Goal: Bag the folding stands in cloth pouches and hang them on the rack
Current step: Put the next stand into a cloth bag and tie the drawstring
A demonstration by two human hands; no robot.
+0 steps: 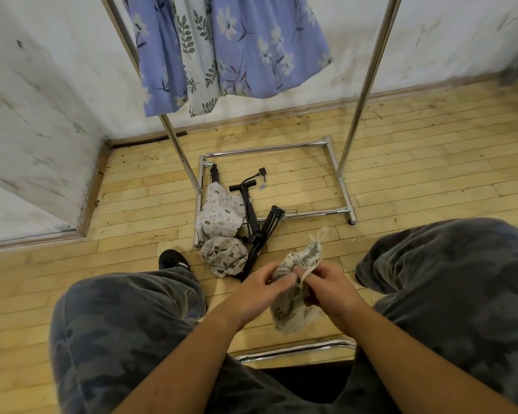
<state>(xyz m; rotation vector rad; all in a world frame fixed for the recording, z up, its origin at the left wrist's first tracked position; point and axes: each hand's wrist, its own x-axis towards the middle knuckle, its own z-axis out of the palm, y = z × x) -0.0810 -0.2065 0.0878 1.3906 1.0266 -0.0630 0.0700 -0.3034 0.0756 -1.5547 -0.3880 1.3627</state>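
Head view: pinching cloth pouch (292,303) with left hand (259,289), gripping its drawstring (306,271) with right hand (331,289); folded stands (251,216) on floor beyond.

Pouches (220,215) lie left of stands (249,206), seemingly touching.

back wall (431,40) white, scuffed and stained. left wall (27,115) white too, meets it in a corner. wood baseboard (281,114) along both. floor (431,162) pale yellow wood strips, worn, dark specks. chrome rack (368,85) stands on the floor near the back wall, blue floral clothes (251,46) hanging between its poles. soft even light.
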